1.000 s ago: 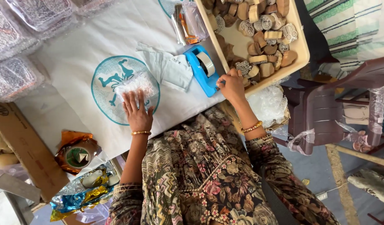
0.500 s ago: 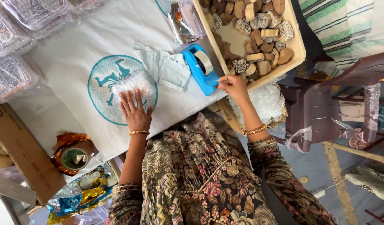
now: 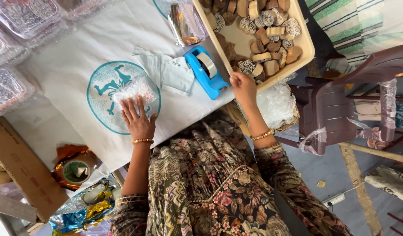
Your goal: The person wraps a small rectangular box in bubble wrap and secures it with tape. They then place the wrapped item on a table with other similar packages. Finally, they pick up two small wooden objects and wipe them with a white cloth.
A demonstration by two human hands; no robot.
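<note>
Bubble-wrap parcel (image 3: 133, 90), one, is pressed flat on the white cloth (image 3: 79, 52) under the spread left hand (image 3: 138, 121). One blue tape dispenser (image 3: 205, 72) is pinched at its end by the right hand (image 3: 243, 86); one tray (image 3: 302, 41) of wooden blocks is beside it.

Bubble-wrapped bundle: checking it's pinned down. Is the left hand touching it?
Touching. The head view shows the left hand lying flat with fingers overlapping the bubble-wrapped bundle, no gap.

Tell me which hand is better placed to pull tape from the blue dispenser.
Probably the right hand: it sits beside the blue tape dispenser, at the wooden tray's edge. The left hand presses flat on the bubble-wrapped packet, farther away.
</note>
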